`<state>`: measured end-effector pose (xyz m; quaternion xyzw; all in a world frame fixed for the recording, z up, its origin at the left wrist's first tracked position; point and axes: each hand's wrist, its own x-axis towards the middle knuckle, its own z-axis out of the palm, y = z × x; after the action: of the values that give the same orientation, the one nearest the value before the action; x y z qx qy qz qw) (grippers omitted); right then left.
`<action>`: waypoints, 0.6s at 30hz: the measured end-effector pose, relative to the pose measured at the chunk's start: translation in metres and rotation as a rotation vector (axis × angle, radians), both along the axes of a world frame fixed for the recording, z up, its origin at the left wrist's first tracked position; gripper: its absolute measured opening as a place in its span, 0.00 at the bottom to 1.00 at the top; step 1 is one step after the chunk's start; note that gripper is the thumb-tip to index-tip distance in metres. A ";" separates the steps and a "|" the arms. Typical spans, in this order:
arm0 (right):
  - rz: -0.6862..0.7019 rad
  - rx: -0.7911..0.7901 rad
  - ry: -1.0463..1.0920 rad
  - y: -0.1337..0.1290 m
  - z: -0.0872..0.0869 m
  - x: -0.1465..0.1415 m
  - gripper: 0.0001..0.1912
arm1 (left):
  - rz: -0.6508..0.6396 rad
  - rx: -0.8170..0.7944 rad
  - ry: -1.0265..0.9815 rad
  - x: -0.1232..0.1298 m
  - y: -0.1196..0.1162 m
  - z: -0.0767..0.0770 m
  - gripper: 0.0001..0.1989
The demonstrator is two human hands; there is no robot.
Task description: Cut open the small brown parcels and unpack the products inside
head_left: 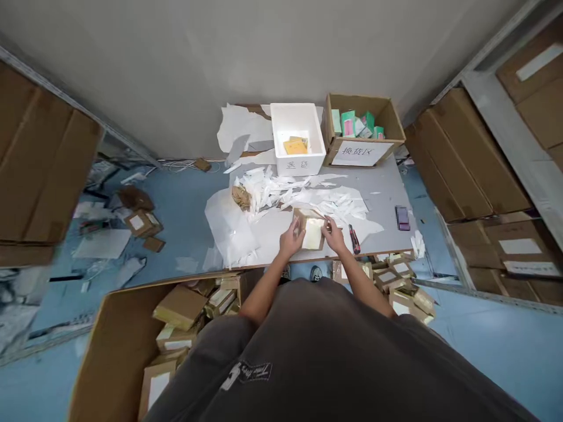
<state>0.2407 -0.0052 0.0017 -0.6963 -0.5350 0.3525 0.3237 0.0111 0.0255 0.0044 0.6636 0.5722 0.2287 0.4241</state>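
A small cardboard box (313,234) is between my two hands near the front edge of the table (373,193). Its upper side looks opened, with flaps standing up and a pale inside showing. My left hand (291,239) grips the box's left side, thumb towards the middle. On the other side, my right hand (333,235) pinches the right flap or edge. Just right of that hand lies a red and black utility knife (354,239). White paper strips (281,190) are heaped behind the box, with crumpled brown paper (241,197) at their left end.
At the table's back stand a white bin (299,166) with yellow packets and a carton (398,138) of green-and-white boxes. A phone (402,217) lies at right. A large carton (118,328) full of parcels is at my left; more parcels (400,281) lie on the floor at right.
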 end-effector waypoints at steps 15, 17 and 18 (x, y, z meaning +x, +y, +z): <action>0.174 0.010 0.020 -0.001 -0.039 -0.013 0.42 | -0.040 -0.133 -0.283 0.007 0.018 -0.031 0.57; 0.168 0.015 -0.042 -0.009 -0.036 -0.012 0.41 | -0.020 -0.082 -0.228 0.007 0.005 -0.028 0.57; 0.153 0.027 -0.070 -0.008 -0.033 -0.009 0.39 | 0.016 -0.065 -0.206 0.008 0.003 -0.026 0.53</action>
<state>0.2316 -0.0130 -0.0312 -0.6608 -0.6022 0.3444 0.2865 0.0193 0.0282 -0.0211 0.6180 0.5380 0.2802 0.5002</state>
